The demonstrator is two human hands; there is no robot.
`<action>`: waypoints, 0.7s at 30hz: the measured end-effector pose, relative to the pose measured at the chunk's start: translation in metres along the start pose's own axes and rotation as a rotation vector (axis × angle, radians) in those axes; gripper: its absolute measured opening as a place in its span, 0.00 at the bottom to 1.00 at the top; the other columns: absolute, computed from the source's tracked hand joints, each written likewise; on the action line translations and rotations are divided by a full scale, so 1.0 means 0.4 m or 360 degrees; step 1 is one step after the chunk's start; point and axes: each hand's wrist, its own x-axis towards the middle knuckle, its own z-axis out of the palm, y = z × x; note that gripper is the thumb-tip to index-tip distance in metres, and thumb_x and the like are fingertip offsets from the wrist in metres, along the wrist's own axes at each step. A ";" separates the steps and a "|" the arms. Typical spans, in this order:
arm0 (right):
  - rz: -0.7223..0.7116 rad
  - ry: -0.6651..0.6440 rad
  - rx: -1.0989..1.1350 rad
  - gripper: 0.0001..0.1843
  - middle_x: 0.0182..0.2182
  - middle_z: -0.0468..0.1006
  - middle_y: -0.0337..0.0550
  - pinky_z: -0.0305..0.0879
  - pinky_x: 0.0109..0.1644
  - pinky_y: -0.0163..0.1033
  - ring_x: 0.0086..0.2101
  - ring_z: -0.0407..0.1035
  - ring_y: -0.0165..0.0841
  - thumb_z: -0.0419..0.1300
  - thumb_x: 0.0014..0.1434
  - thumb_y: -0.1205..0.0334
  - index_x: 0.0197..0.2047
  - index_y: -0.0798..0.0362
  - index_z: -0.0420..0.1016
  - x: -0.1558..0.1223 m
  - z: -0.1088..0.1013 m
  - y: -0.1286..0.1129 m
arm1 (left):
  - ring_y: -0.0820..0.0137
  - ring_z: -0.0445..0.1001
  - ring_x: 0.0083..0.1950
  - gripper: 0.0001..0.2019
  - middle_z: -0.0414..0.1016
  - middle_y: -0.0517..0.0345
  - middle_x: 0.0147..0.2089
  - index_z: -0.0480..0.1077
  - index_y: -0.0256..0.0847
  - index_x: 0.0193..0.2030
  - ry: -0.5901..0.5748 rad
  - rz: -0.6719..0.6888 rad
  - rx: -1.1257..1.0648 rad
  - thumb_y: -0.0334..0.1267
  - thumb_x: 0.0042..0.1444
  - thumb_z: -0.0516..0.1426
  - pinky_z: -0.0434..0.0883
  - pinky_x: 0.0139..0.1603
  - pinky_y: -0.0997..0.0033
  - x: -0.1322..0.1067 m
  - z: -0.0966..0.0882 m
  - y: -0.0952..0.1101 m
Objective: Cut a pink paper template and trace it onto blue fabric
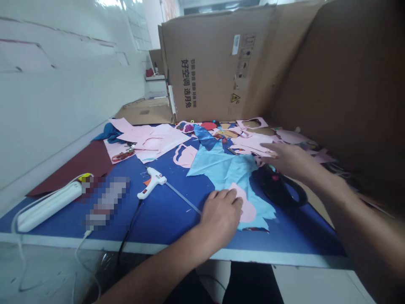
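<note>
My left hand [221, 214] lies over a rounded pink paper cutout [247, 207], its bent fingers close together and pressing the cutout down. Under the cutout spreads a light blue cloth [207, 165] with ragged edges. My right hand [283, 157] reaches over the pink paper scraps [253, 142] on the right, its index finger stretched out. I see nothing held in it, though its lower fingers are partly blurred. Just below that hand stands a black object with a loop-shaped handle [278, 188]. A white glue gun [153, 182], with a glue stick behind it, lies left of my left hand.
A white power strip [49, 207] and a pixelated object [109, 202] lie at the left, with cables over the table edge. Behind them is a dark red sheet [72, 166]. More pink sheets [158, 141] lie farther back. Large cardboard boxes [215, 67] wall off the back and right.
</note>
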 end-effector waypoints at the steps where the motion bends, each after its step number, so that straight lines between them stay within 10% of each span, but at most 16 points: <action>1: 0.0064 -0.0038 -0.0030 0.29 0.64 0.83 0.71 0.72 0.55 0.51 0.57 0.81 0.56 0.65 0.74 0.59 0.73 0.61 0.78 0.033 0.002 0.034 | 0.59 0.76 0.64 0.13 0.78 0.51 0.69 0.75 0.42 0.62 0.0003 -0.0004 -0.0004 0.41 0.79 0.54 0.72 0.59 0.53 -0.001 0.001 0.000; 8: 0.0142 -0.0369 0.0010 0.42 0.55 0.87 0.72 0.67 0.48 0.46 0.44 0.83 0.45 0.75 0.62 0.66 0.77 0.64 0.73 0.141 0.079 0.141 | 0.59 0.76 0.61 0.12 0.79 0.54 0.64 0.76 0.41 0.58 0.0011 -0.0003 -0.0027 0.42 0.79 0.54 0.72 0.55 0.52 -0.005 0.001 0.004; 21: 0.0256 -0.0155 -0.0206 0.14 0.45 0.92 0.64 0.64 0.35 0.45 0.29 0.79 0.40 0.73 0.62 0.65 0.50 0.45 0.95 0.181 0.178 0.211 | 0.59 0.76 0.58 0.11 0.79 0.52 0.60 0.76 0.40 0.56 0.0010 -0.0004 0.0007 0.40 0.79 0.54 0.71 0.51 0.53 -0.010 -0.010 0.011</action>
